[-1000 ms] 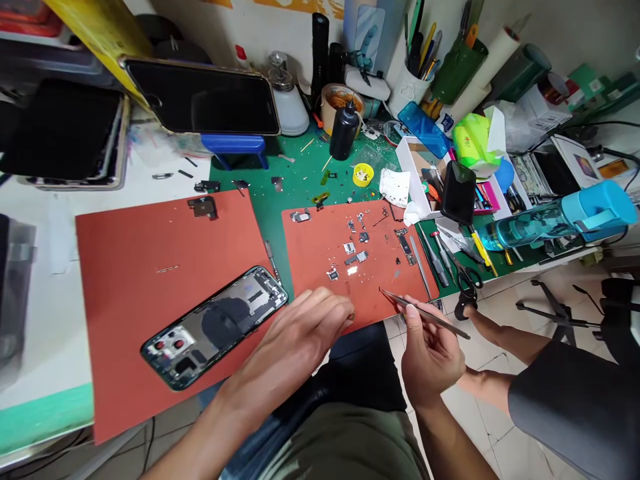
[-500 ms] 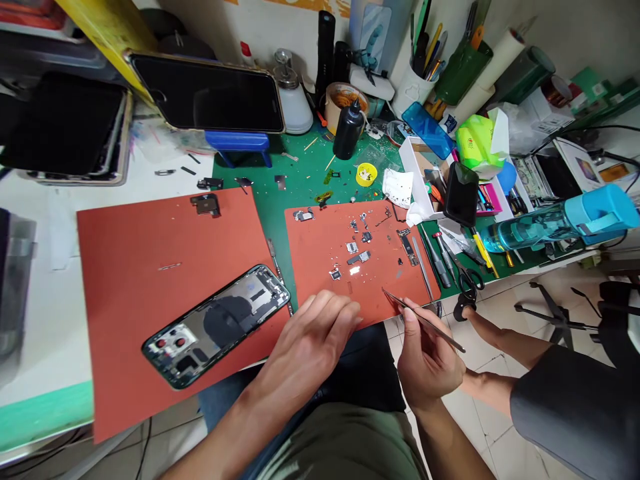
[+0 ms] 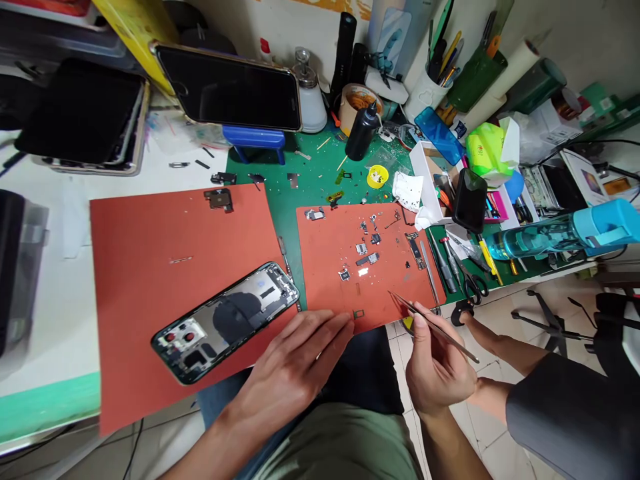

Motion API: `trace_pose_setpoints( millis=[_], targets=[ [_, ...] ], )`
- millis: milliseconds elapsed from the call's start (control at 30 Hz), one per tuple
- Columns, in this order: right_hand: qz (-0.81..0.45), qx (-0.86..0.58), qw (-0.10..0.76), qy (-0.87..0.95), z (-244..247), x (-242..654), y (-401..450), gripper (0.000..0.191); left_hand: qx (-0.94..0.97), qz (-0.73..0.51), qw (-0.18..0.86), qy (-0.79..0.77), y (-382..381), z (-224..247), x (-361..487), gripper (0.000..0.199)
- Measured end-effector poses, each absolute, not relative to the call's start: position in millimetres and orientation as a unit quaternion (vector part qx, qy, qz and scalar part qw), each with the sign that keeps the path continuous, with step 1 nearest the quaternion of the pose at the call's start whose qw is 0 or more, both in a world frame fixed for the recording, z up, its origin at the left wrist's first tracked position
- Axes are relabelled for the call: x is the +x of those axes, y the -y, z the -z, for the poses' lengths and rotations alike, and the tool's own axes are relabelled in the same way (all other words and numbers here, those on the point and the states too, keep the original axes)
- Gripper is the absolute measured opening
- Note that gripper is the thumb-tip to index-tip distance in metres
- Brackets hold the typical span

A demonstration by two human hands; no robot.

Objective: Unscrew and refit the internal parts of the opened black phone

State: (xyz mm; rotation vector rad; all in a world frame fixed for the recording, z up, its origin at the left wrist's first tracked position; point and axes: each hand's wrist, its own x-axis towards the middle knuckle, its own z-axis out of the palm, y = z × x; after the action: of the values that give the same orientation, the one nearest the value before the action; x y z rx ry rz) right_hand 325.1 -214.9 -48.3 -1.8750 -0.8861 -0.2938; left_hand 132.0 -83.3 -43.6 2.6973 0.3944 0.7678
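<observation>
Tweezers point(image 3: 433, 327) are pinched in my right hand point(image 3: 440, 367), their tips over the front part of the right-hand red mat point(image 3: 325, 233). My left hand point(image 3: 300, 360) lies with stretched fingers at the front edge of this mat. Beside its fingertips rests a small green SIM tray point(image 3: 359, 313). Farther back on the mat are several tiny phone parts, including a dark circuit board point(image 3: 415, 251) and a small metal-cased part point(image 3: 367, 259). An opened phone housing point(image 3: 235, 310) lies slanted on the larger left red mat point(image 3: 135, 247).
Behind the mats stand a propped phone point(image 3: 230, 90), a black dropper bottle point(image 3: 362, 132) and a yellow cap point(image 3: 377, 177). To the right are screwdrivers, scissors point(image 3: 473, 285) and a blue water bottle point(image 3: 560, 233). A person's legs point(image 3: 505, 347) extend at the right below the table edge.
My left hand has drawn back left and its fingers have straightened; the green SIM tray now shows beside them. The tweezers remain in my right hand. The view has shifted slightly.
</observation>
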Motion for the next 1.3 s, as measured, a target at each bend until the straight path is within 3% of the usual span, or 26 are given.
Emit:
trace_pose_setpoints(
  millis=[700, 1033, 1300],
  targets=[
    [0.18, -0.753, 0.46, 0.434, 46, 334, 214, 0.033, 0.951, -0.243, 0.154, -0.11, 81, 42, 135, 0.033],
    [0.058, -0.704, 0.499, 0.503, 28, 297, 231, 0.053, 0.949, -0.253, 0.145, -0.122, 86, 49, 132, 0.037],
    [0.066, -0.697, 0.477, 0.531, 25, 287, 224, 0.054, 0.951, -0.251, 0.135, -0.116, 84, 45, 136, 0.035]
  ],
)
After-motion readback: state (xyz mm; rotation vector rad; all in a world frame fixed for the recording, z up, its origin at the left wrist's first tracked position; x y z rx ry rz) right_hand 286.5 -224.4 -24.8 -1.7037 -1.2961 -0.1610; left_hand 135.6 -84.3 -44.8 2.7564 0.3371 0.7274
